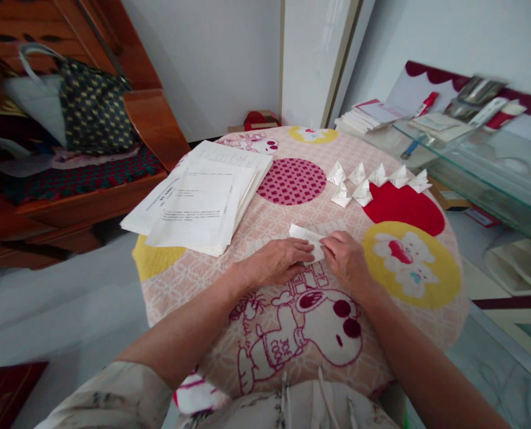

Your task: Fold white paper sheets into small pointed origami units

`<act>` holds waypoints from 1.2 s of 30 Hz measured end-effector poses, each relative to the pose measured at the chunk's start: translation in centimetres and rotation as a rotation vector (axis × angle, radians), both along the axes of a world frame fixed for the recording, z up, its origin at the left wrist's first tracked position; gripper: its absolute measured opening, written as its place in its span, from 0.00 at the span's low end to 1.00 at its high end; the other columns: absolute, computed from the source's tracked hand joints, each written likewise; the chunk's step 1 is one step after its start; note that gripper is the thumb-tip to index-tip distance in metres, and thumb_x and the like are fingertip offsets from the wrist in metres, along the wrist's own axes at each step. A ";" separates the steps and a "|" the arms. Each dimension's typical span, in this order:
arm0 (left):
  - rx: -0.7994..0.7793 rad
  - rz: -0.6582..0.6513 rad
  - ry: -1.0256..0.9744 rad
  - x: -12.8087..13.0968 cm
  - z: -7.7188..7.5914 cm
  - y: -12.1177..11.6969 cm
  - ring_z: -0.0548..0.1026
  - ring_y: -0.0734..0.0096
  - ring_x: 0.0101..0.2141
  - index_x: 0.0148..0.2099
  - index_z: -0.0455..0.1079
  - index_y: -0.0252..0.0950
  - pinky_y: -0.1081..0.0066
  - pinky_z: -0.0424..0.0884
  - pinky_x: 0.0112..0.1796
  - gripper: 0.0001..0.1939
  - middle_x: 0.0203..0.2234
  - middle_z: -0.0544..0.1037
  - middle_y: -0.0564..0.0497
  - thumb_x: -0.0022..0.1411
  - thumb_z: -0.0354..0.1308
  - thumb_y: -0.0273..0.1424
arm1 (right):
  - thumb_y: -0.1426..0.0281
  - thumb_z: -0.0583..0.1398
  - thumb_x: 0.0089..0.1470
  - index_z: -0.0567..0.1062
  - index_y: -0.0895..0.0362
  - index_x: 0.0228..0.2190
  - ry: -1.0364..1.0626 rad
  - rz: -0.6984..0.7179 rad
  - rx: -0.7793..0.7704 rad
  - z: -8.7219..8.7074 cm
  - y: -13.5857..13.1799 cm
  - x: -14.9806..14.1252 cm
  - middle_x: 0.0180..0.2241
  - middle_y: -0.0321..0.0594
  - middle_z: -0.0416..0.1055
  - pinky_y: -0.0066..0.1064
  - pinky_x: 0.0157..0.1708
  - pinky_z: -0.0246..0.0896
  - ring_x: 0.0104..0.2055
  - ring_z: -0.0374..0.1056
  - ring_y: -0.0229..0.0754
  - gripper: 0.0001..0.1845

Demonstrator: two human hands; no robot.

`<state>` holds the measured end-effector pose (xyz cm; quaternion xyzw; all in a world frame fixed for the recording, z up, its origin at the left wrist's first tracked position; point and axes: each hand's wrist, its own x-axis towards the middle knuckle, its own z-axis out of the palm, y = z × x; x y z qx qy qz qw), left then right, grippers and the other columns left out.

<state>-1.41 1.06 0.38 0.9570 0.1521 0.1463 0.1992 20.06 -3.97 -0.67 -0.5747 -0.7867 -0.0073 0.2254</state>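
Observation:
A small folded piece of white paper (308, 236) lies on the cloth-covered round table, between my two hands. My left hand (282, 257) holds its left side, with the fingers together over it. On its right edge, the thumb and fingers of my right hand (343, 255) are closed in a pinch. Beyond my hands stand several pointed folded paper pieces (378, 174), loosely set in two rows. To the left lies a stack of printed paper sheets (198, 196), its top sheets askew. My fingers cover part of the paper being folded.
The round table (247, 220) has a patterned pink cloth. On the right, a glass shelf (480, 167) comes close to the table edge; papers (368, 116), a red marker (426, 104) and a metal cup (480, 89) are there. A wooden bench (149, 128) with bags stands left.

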 end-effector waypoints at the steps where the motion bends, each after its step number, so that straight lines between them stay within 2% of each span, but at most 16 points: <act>1: 0.002 0.002 0.001 0.0 0.0 -0.1 0.72 0.59 0.58 0.53 0.74 0.33 0.59 0.69 0.59 0.14 0.56 0.76 0.39 0.66 0.58 0.26 | 0.76 0.55 0.60 0.78 0.57 0.29 -0.009 0.007 0.000 0.0 0.0 -0.2 0.30 0.46 0.70 0.35 0.37 0.59 0.38 0.64 0.48 0.13; 6: 0.015 0.019 0.008 0.2 0.2 -0.5 0.72 0.60 0.58 0.52 0.74 0.33 0.61 0.69 0.59 0.13 0.55 0.76 0.41 0.66 0.56 0.25 | 0.77 0.54 0.62 0.77 0.57 0.26 -0.080 0.043 0.034 -0.2 -0.2 -0.7 0.30 0.46 0.70 0.36 0.37 0.58 0.37 0.63 0.47 0.16; 14: -0.026 0.002 0.045 0.3 0.9 -0.5 0.76 0.62 0.51 0.49 0.73 0.34 0.64 0.72 0.52 0.11 0.47 0.78 0.44 0.67 0.54 0.25 | 0.80 0.54 0.59 0.78 0.59 0.29 -0.120 0.081 0.067 -1.3 -0.2 -0.9 0.31 0.46 0.70 0.36 0.36 0.57 0.37 0.61 0.47 0.14; 20: -0.023 0.006 0.024 0.4 0.8 -0.5 0.76 0.62 0.49 0.47 0.75 0.35 0.64 0.73 0.50 0.10 0.44 0.79 0.45 0.65 0.55 0.24 | 0.81 0.55 0.58 0.78 0.59 0.29 -0.111 0.090 0.070 -1.6 0.1 -0.8 0.31 0.46 0.69 0.36 0.36 0.56 0.37 0.61 0.48 0.13; 25: -0.011 0.020 0.008 0.4 0.8 -0.5 0.77 0.64 0.45 0.42 0.75 0.34 0.67 0.73 0.47 0.08 0.40 0.79 0.46 0.64 0.55 0.23 | 0.80 0.55 0.60 0.79 0.59 0.32 -0.090 0.145 0.063 -1.7 0.1 -0.7 0.32 0.46 0.69 0.36 0.37 0.57 0.38 0.61 0.48 0.13; 28: 0.016 0.059 0.013 0.4 1.0 -0.7 0.78 0.66 0.40 0.36 0.74 0.33 0.68 0.74 0.44 0.08 0.35 0.79 0.46 0.66 0.54 0.24 | 0.79 0.55 0.61 0.80 0.59 0.34 -0.112 0.151 0.072 -1.6 0.0 -0.8 0.32 0.46 0.69 0.36 0.36 0.57 0.37 0.60 0.48 0.13; 30: 0.050 0.130 -0.005 0.4 1.2 -0.8 0.77 0.67 0.37 0.35 0.73 0.32 0.68 0.75 0.41 0.09 0.32 0.78 0.46 0.67 0.53 0.24 | 0.78 0.54 0.62 0.80 0.59 0.36 -0.143 0.152 0.075 -1.5 -0.1 -0.9 0.31 0.46 0.68 0.37 0.36 0.56 0.37 0.60 0.48 0.14; 33: 0.111 0.236 -0.109 0.5 1.0 -0.8 0.77 0.64 0.42 0.43 0.73 0.31 0.64 0.76 0.45 0.10 0.38 0.79 0.43 0.67 0.50 0.23 | 0.78 0.54 0.62 0.81 0.58 0.38 -0.164 0.151 0.065 -1.3 -0.3 -1.0 0.31 0.45 0.68 0.36 0.36 0.56 0.36 0.60 0.47 0.14; 36: 0.171 0.208 -0.162 0.6 0.4 -0.6 0.74 0.63 0.53 0.55 0.70 0.30 0.61 0.73 0.54 0.17 0.51 0.77 0.40 0.67 0.48 0.20 | 0.77 0.54 0.61 0.81 0.57 0.39 -0.153 0.148 0.051 -1.3 -0.5 -1.1 0.32 0.45 0.67 0.36 0.36 0.56 0.36 0.59 0.46 0.15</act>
